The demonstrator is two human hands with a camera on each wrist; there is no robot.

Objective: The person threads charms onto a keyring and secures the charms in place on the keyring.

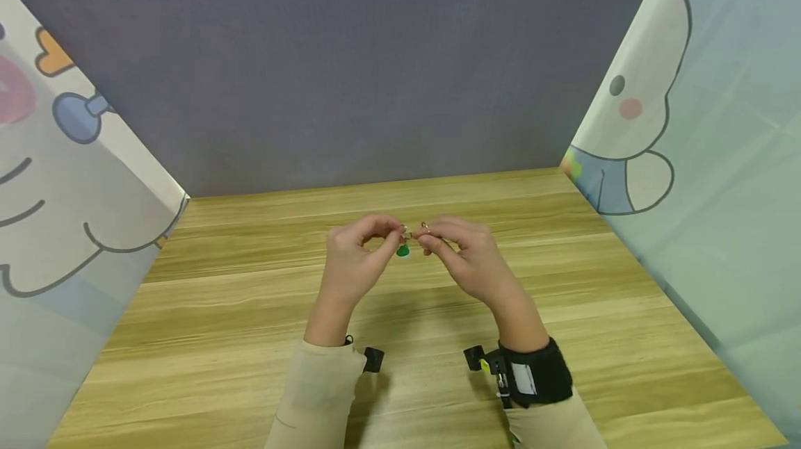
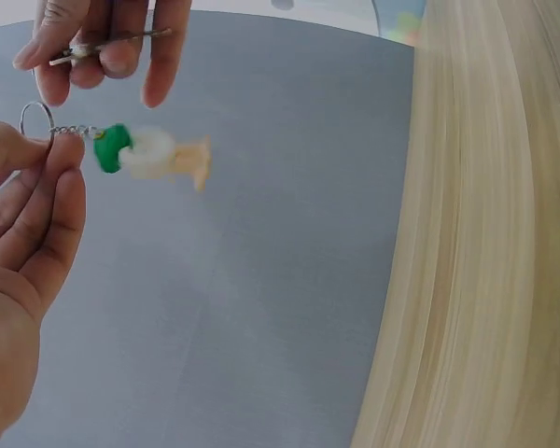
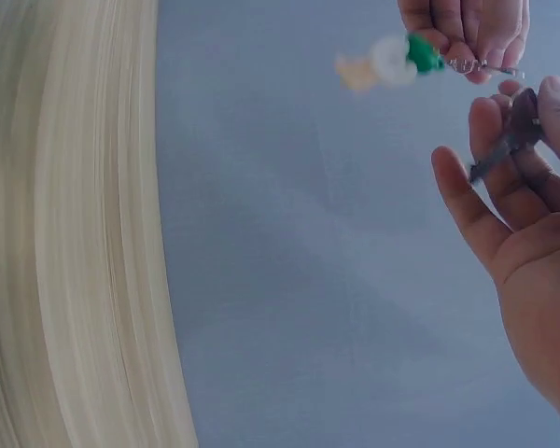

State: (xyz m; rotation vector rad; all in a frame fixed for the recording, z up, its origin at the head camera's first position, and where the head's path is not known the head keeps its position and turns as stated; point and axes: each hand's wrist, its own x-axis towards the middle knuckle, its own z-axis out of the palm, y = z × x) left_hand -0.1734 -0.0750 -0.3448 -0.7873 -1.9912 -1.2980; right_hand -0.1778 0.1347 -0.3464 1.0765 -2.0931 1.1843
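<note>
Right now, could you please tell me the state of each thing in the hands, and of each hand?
Left hand: pinches the ring.
Right hand: holds the key.
Ring: no key visible on it.
Chain: attached to the ring.
Charm: hanging from the chain, slightly blurred.
Key: appears separate from the ring.
</note>
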